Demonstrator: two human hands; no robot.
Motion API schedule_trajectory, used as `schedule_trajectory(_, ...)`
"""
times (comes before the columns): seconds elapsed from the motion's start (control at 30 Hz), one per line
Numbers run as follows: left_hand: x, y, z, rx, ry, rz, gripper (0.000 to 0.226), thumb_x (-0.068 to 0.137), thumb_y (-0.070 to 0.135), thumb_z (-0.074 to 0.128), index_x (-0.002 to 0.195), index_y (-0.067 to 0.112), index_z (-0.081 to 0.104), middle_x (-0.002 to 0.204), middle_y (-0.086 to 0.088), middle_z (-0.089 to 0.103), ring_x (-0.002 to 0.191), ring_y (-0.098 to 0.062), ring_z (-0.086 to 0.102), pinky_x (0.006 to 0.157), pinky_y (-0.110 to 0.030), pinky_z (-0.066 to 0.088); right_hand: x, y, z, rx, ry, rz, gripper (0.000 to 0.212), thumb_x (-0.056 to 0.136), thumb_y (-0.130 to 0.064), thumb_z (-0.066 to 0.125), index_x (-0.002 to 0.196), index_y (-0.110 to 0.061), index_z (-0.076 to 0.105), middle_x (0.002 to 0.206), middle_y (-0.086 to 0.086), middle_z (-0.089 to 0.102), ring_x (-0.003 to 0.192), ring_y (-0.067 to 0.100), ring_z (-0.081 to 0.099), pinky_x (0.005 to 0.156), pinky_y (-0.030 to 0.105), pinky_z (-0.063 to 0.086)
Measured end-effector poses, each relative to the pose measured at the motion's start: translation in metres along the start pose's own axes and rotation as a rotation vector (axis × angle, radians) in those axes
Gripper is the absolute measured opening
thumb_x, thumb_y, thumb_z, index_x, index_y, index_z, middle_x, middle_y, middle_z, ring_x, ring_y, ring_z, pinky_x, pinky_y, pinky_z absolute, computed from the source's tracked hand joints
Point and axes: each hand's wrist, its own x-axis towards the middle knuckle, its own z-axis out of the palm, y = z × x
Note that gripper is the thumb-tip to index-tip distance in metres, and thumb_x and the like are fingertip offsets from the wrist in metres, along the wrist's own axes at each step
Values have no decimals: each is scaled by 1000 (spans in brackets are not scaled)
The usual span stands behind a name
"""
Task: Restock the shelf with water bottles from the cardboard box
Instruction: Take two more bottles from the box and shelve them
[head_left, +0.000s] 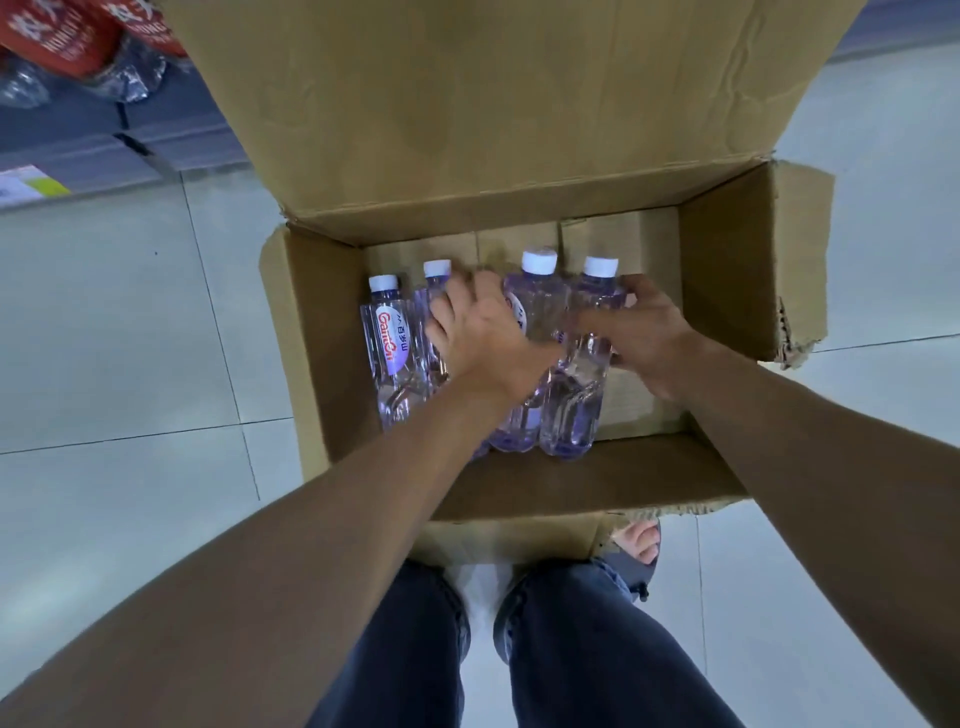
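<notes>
An open cardboard box (317, 332) sits on the floor in front of me. Inside lie several clear water bottles with white caps and purple-tinted labels. The leftmost bottle (387, 343) lies free, label up. My left hand (483, 332) reaches in and wraps around a bottle (537, 296) near the middle, with another bottle (434, 291) partly under its fingers. My right hand (641, 327) grips the rightmost bottle (582, 384) from its right side.
The box's tall back flap (493, 104) stands up ahead. A low shelf (130, 130) with red-labelled bottle packs (57, 41) is at the top left. Pale floor tiles surround the box. My legs and a sandalled foot (639, 540) are just behind it.
</notes>
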Motion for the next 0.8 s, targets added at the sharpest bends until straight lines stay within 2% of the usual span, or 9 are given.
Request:
schedule_trajectory(0.1, -16, -5, 1, -336, -56, -44, 71, 75, 33, 91, 124, 20, 42, 98, 12, 60, 103, -18, 64, 90, -27, 47, -14, 5, -4, 6, -11, -53, 93, 45, -32, 99, 127, -22, 58, 112, 0, 74, 99, 20, 75, 90, 45, 61)
schedule_trajectory(0.17, -21, -11, -3, -403, -58, -49, 70, 77, 30, 93, 123, 19, 42, 86, 19, 56, 82, -4, 63, 64, -7, 44, -25, 7, -5, -8, -22, -80, 78, 54, -29, 98, 124, -20, 65, 106, -3, 77, 94, 16, 76, 86, 35, 63)
schedule_trajectory(0.2, -23, -13, -7, -404, -61, -29, 72, 76, 30, 94, 126, 18, 43, 87, 19, 56, 79, 0, 60, 61, -6, 42, -32, 8, -6, -7, -21, -99, 67, 61, -22, 97, 121, -18, 68, 103, -3, 78, 91, 14, 76, 79, 28, 63)
schedule_trajectory(0.27, -30, -15, -17, -392, -74, 7, 81, 72, 27, 96, 136, 17, 46, 99, 14, 62, 89, -8, 62, 72, -10, 44, -49, 8, -4, -24, 14, -139, 58, 67, -15, 95, 119, -16, 69, 101, -2, 78, 89, 13, 76, 71, 23, 62)
schedule_trajectory(0.37, -47, -19, -34, -399, -63, 67, 74, 70, 20, 97, 130, 19, 55, 110, 8, 70, 104, -17, 69, 94, -33, 55, -85, 3, 1, -113, 78, -220, 61, 64, -20, 96, 116, -22, 66, 106, -4, 75, 98, 16, 73, 88, 36, 61)
schedule_trajectory(0.47, -73, -11, -73, -396, 2, 71, 69, 68, 18, 96, 127, 18, 59, 109, 11, 70, 104, -13, 67, 87, -20, 50, -133, -13, -3, -150, 103, -300, 64, 68, -24, 95, 123, -22, 62, 108, -8, 72, 100, 12, 70, 87, 24, 57)
schedule_trajectory(0.57, -103, 5, -131, -395, 40, 94, 69, 62, 20, 97, 121, 23, 63, 102, 15, 68, 97, -9, 65, 91, -26, 55, -189, -50, -15, -185, 109, -367, 63, 72, -28, 92, 126, -23, 59, 100, -17, 66, 93, 2, 64, 69, -2, 44)
schedule_trajectory(0.7, -151, 25, -216, -324, 46, 228, 76, 55, 26, 102, 120, 25, 62, 108, 12, 70, 99, -11, 66, 90, -27, 54, -267, -106, -30, -170, 143, -459, 62, 68, -28, 94, 120, -26, 60, 101, -17, 71, 95, 4, 69, 87, 15, 54)
schedule_trajectory(0.8, -192, 38, -278, -268, 69, 280, 78, 58, 27, 101, 124, 22, 60, 118, 7, 70, 105, -15, 64, 86, -24, 48, -331, -151, -40, -186, 167, -512, 56, 71, -22, 91, 119, -26, 62, 94, -18, 70, 86, 0, 68, 77, 9, 52)
